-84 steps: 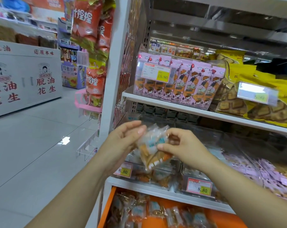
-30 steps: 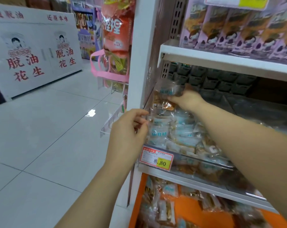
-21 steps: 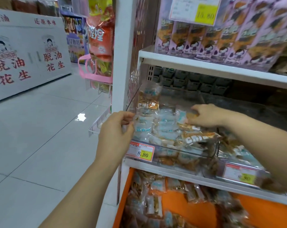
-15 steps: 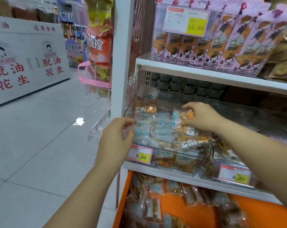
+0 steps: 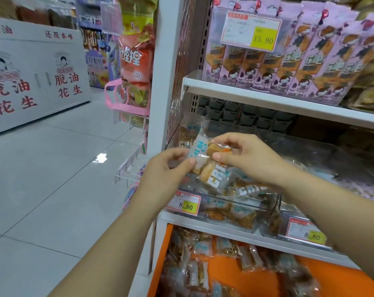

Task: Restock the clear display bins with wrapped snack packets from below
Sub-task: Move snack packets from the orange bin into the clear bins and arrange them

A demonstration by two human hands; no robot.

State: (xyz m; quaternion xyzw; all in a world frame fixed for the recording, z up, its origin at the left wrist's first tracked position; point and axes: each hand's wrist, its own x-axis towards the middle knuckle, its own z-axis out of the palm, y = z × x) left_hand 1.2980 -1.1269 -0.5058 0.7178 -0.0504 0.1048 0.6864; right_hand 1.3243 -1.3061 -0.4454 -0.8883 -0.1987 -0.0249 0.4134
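A clear display bin (image 5: 241,205) on the middle shelf holds several wrapped snack packets with white and blue print. Above its left end my left hand (image 5: 166,168) and my right hand (image 5: 246,156) both pinch a small bunch of snack packets (image 5: 203,155), the left at the blue-and-white edge, the right at the orange top. One packet with white letters (image 5: 216,179) hangs below the bunch. More packets lie loose in the orange tray (image 5: 241,273) under the shelf.
A second clear bin with an 8.80 price tag (image 5: 306,232) sits to the right. Purple snack boxes (image 5: 289,61) line the shelf above. A white upright post (image 5: 164,61) and hanging orange bags (image 5: 134,61) stand at the left, beside a tiled aisle floor (image 5: 53,179).
My right hand has lifted packets out of the bin's pile and brought them toward the left. My left hand has risen from the bin's front edge and now pinches the same bunch.
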